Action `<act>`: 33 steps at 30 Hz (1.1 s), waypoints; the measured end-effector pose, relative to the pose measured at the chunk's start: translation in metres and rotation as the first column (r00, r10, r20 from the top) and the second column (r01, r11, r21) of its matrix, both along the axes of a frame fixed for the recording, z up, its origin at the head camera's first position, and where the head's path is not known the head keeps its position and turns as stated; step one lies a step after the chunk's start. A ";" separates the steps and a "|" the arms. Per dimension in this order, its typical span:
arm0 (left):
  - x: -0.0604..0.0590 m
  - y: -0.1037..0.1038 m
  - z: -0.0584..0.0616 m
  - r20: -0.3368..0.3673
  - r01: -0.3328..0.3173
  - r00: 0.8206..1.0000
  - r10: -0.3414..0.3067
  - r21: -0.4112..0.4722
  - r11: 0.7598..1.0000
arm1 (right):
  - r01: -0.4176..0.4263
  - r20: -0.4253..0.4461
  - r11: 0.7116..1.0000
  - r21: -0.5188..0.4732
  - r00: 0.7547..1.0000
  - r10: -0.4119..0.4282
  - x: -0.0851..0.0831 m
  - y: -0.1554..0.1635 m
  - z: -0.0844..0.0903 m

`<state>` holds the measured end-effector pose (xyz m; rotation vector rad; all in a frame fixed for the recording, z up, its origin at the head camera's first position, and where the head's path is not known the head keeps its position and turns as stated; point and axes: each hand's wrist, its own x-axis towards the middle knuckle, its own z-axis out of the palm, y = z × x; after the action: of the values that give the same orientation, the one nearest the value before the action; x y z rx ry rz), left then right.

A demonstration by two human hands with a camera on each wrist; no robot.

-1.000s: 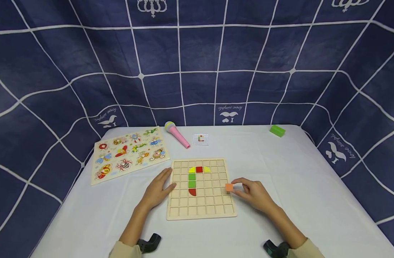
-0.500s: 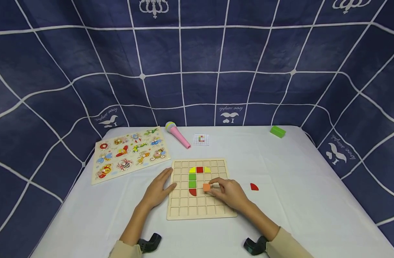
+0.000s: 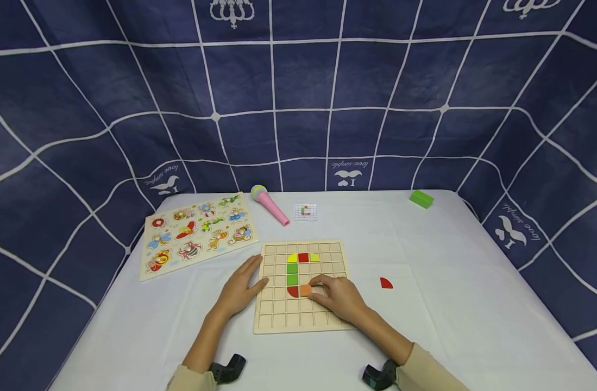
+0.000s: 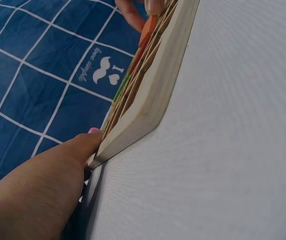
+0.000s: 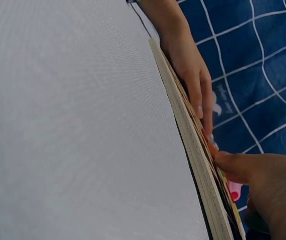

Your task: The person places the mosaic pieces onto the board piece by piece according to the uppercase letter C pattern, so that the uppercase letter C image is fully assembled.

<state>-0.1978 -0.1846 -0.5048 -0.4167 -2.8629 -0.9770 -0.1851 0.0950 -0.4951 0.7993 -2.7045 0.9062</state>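
Observation:
A wooden grid board [image 3: 305,320] lies on the white table. In it are a red square [image 3: 303,257] between two yellow quarter-round tiles, two green squares [image 3: 292,273] below, and a red quarter-round tile [image 3: 293,292]. My right hand [image 3: 341,296] pinches an orange square tile [image 3: 305,290] by its right side, against the red quarter-round. In the left wrist view the orange tile [image 4: 148,31] looks tilted above the grid. My left hand [image 3: 238,288] rests at the board's left edge, thumb over the rim [image 4: 86,145], fingers extended along the side.
Another red quarter-round tile [image 3: 386,283] lies right of the board. Behind are a small pattern card [image 3: 305,212], a pink toy microphone [image 3: 272,207] and an insect picture puzzle [image 3: 198,236]. A green block [image 3: 421,199] sits at the back right, before a blue curtain.
My right hand has carried the orange tile left from the board's right edge to beside the lower red quarter-round, uncovering the loose red tile on the table. The left hand stays put.

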 end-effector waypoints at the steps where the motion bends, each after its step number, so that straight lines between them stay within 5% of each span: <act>1: 0.000 0.000 0.000 -0.001 0.000 1.000 0.000 0.001 1.000 | -0.001 0.000 1.000 0.004 1.000 0.001 0.000 0.000 -0.001; 19: -0.001 0.000 -0.001 -0.015 0.010 1.000 -0.010 0.001 1.000 | 0.014 -0.012 1.000 0.017 1.000 -0.014 0.002 0.009 0.006; 27: 0.000 0.000 -0.002 -0.003 0.005 1.000 -0.005 0.004 1.000 | 0.089 0.034 0.995 -0.037 0.996 -0.088 0.005 0.046 0.015; 33: -0.001 0.000 -0.002 -0.016 0.006 1.000 -0.006 0.002 1.000 | 0.122 -0.014 0.989 -0.087 0.992 -0.124 0.001 0.087 0.013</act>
<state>-0.1985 -0.1848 -0.5068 -0.4318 -2.8476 -0.9725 -0.1837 0.1822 -0.4818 0.6131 -2.6443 0.9741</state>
